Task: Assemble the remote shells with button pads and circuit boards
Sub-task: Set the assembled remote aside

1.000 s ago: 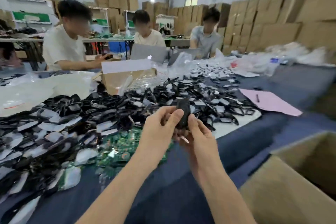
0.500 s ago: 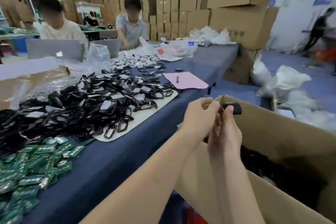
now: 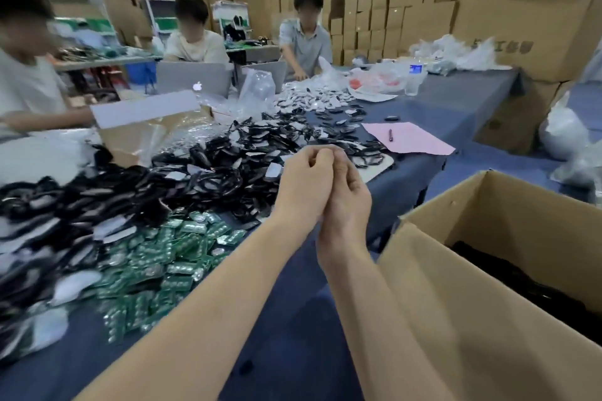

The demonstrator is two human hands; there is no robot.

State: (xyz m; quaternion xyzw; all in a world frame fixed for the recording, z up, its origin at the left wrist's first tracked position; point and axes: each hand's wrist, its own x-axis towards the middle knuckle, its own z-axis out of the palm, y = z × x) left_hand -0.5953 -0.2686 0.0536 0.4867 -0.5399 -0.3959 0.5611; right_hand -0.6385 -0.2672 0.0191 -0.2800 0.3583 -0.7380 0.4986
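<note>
My left hand and my right hand are pressed together above the table's front edge, fingers curled, with nothing visible in either. Behind them lies a wide heap of black remote shells. Several green circuit boards are piled to the left of my forearms. Farther back sits a pile of white button pads. An open cardboard box stands to my right, with dark assembled remotes inside it.
The table has a blue cloth. A pink sheet with a pen lies at the back right. Three people sit across the table near a laptop. Stacked cartons and plastic bags line the right.
One second ago both hands held a black remote over the heap. They carried it right over the box. Now they are back over the table edge without it.
</note>
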